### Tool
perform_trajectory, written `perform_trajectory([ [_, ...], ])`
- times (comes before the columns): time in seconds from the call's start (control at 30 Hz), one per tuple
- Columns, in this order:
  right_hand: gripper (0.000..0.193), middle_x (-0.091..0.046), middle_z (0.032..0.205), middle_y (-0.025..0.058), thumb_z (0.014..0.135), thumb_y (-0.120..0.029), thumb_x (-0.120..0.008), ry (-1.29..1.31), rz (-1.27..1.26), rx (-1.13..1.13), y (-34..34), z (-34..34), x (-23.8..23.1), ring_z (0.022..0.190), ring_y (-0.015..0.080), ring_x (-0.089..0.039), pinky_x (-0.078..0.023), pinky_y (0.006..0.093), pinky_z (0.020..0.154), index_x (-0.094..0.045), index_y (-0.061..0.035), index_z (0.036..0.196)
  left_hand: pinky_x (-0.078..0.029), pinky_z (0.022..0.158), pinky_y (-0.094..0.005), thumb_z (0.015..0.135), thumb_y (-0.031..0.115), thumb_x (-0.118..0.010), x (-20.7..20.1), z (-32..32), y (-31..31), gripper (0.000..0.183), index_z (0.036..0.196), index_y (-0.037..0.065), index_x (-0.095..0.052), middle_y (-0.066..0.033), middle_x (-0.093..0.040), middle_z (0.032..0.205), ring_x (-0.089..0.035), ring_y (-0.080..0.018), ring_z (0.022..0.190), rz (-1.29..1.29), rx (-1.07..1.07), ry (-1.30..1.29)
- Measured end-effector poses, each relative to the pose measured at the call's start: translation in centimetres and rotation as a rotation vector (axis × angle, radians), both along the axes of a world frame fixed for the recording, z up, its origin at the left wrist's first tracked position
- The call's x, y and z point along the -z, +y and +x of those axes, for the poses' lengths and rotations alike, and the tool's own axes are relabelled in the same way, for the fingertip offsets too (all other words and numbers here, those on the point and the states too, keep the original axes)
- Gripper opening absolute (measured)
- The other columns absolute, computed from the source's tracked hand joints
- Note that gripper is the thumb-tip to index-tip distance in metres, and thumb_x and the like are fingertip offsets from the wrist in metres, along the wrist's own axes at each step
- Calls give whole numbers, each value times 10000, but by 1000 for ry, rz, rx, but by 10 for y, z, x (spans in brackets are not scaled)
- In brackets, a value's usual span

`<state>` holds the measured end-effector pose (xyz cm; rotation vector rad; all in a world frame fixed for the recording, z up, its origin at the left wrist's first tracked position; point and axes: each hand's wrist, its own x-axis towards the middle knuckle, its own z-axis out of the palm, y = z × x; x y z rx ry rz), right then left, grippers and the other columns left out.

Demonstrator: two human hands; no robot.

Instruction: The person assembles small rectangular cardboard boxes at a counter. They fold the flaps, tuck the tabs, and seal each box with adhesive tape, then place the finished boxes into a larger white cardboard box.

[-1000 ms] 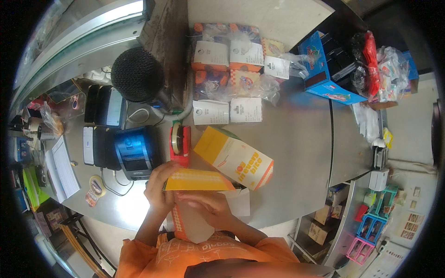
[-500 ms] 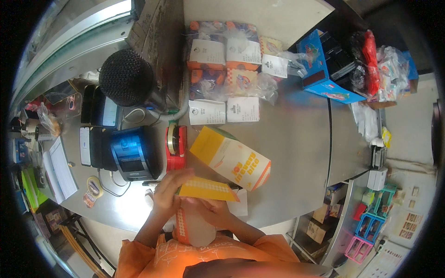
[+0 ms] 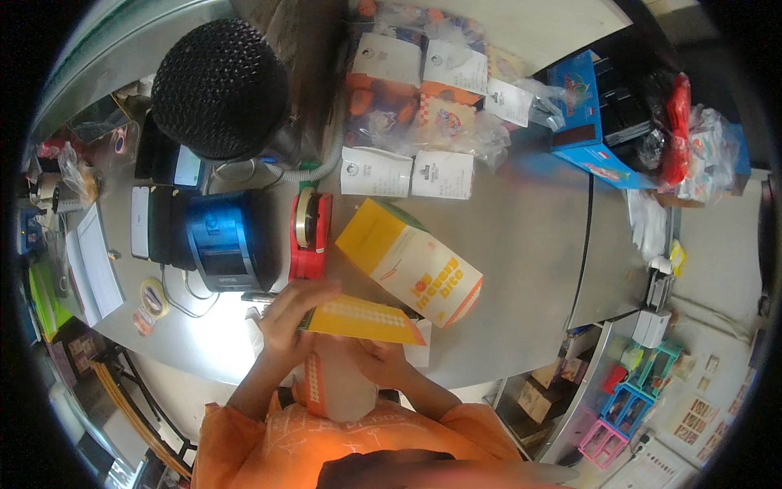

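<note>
The carton (image 3: 362,319) is held up at the near edge of the metal worktop (image 3: 529,253), before the orange shirt (image 3: 350,444). It seems part-folded: a yellow panel has shape, while a grey flap (image 3: 346,379) with a checked border hangs loose toward the person, so closing looks undone. The left hand (image 3: 285,322) clasps the panel's left end, fingers over its top; the right hand (image 3: 383,361) is partly tucked beneath, and whether it pinches anything I cannot tell. Just beyond, a second carton (image 3: 411,265) looks fully shaped. Left of that stands a red tape dispenser (image 3: 308,236); bagged boxes (image 3: 383,102) with paper slips (image 3: 375,173) sit toward the far edge.
</note>
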<state>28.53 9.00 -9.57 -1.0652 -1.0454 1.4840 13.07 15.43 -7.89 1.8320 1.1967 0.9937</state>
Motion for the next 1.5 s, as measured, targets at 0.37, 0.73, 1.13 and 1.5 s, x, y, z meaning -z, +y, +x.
perform_trajectory([
  [0.37, 345, -623, 1212, 97, 916, 66, -580, -164, 76, -70, -5, 11, 10, 1117, 186, -597, -474, 319, 955, -579, 20, 1258, -537, 877, -370, 753, -66, -637, 8, -1, -5, 370, 1114, 9, -672, -155, -691, 1113, -672, -304, 995, -20, 23, -59],
  [0.73, 209, -659, 1127, 126, 923, -47, -631, -174, 136, -279, 21, 17, -21, 1028, 273, -625, -474, 367, 914, -658, -9, 1127, -519, 895, -400, 733, -49, -599, 8, -19, -6, 401, 1129, -15, -652, -173, -688, 1104, -659, -319, 1033, 167, -128, 154],
  [1.13, 234, -677, 1087, 123, 898, 27, -582, -810, 393, -284, 182, 132, -28, 872, 203, -630, -478, 292, 786, -673, -13, 1110, -520, 871, -389, 899, 47, -555, -30, -97, 3, 196, 1039, -43, -658, -216, -701, 1036, -686, -337, 973, 477, -600, 242],
  [1.5, 524, -581, 1344, 144, 805, 109, -500, -1283, 543, -353, 262, 142, 63, 1279, 333, -511, -374, 445, 1089, -631, -94, 1270, -530, 859, -396, 778, -80, -548, -38, -114, -14, 297, 1054, -47, -652, -236, -688, 1048, -682, -364, 960, 529, -524, 247],
])
